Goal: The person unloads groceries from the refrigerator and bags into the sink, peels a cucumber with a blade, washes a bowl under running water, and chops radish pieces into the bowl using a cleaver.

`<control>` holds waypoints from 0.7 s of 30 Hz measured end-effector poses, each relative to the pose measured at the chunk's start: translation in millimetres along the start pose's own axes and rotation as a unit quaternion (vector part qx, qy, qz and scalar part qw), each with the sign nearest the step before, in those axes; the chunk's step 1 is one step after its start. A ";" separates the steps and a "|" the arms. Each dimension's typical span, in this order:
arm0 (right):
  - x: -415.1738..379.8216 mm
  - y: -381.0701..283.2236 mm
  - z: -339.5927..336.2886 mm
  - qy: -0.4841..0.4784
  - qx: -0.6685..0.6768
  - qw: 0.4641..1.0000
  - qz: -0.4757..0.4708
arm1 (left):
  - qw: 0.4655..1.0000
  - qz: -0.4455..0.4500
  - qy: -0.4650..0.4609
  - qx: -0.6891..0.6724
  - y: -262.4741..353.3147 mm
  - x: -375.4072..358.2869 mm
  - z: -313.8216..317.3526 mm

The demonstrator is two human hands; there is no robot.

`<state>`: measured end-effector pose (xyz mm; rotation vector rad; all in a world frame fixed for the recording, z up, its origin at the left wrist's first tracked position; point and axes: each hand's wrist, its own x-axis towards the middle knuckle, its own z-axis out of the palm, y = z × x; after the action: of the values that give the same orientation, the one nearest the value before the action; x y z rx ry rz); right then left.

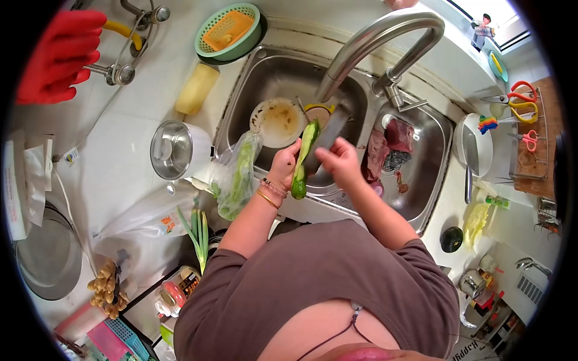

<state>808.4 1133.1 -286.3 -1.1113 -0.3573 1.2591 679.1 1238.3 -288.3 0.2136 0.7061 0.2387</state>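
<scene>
Over the front edge of the left sink basin, my left hand [284, 165] is wrapped round a long green vegetable [306, 153]. Pale strips run along its upper part, while its lower end is darker green, like a cucumber. My right hand [342, 162] is closed on a knife [331, 131] with a broad grey blade, slightly blurred. That blade lies close along the vegetable's right side; whether it touches cannot be made out. Behind my hands, a bowl [278, 122] with cloudy liquid sits in the left basin. A clear bag of greens [236, 174] lies beside my left forearm.
The steel faucet [382, 36] arches over the sink. Raw meat [385, 144] lies in the right basin. A white-sided pot [191, 150] and a green basket [229, 33] stand to the left. At the right are a white bowl [483, 150] with a knife across it and scissors [522, 108].
</scene>
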 end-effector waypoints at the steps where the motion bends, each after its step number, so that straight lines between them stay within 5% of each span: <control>1: -12.3 -7.2 17.6 -0.020 0.007 1.000 -0.012 | 0.999 0.026 0.023 0.024 -2.8 3.2 4.1; 7: -0.7 8.7 12.9 -0.018 -0.036 0.998 -0.053 | 0.991 -0.012 0.049 0.125 -6.4 -0.6 -4.2; 10: 12.9 6.9 2.6 0.000 -0.085 0.993 -0.079 | 0.994 -0.064 -0.084 0.024 -9.2 5.1 -19.9; 14: 64.2 -1.4 -45.5 0.252 -0.212 0.928 -0.173 | 0.990 -0.105 -0.078 0.043 -2.3 -14.4 1.2; 16: 85.4 0.6 -73.7 0.351 -0.052 0.916 -0.189 | 0.990 -0.107 -0.084 0.039 -4.2 -16.8 -0.6; 21: 21.8 -10.0 -12.6 0.080 -0.014 0.995 -0.053 | 0.998 -0.031 -0.006 0.051 -4.6 -11.3 2.2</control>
<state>830.8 1147.4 -291.4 -1.1940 -0.3103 1.0684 672.9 1230.4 -281.0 0.2894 0.7117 0.1416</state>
